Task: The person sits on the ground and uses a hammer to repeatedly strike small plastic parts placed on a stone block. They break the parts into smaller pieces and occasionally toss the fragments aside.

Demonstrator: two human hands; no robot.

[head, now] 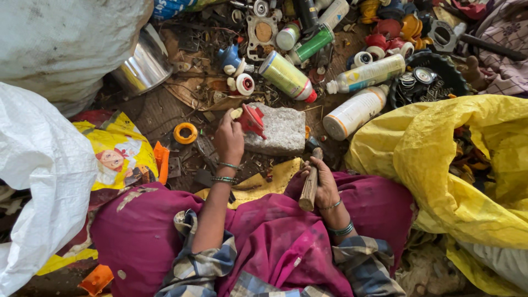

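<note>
Red plastic cap piece (252, 119) sits on the grey stone block (281, 130), pinched there by the left hand (229, 138). Just below the block, right hand (324, 183) is wrapped tight round a wooden hammer handle (309, 185).

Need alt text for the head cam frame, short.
Looking down at a seated person whose left hand presses a red plastic part onto a grey stone block, while the right hand grips a wooden-handled tool. Spray cans, bottle caps and scrap cover the ground, with a yellow sack on the right.
</note>
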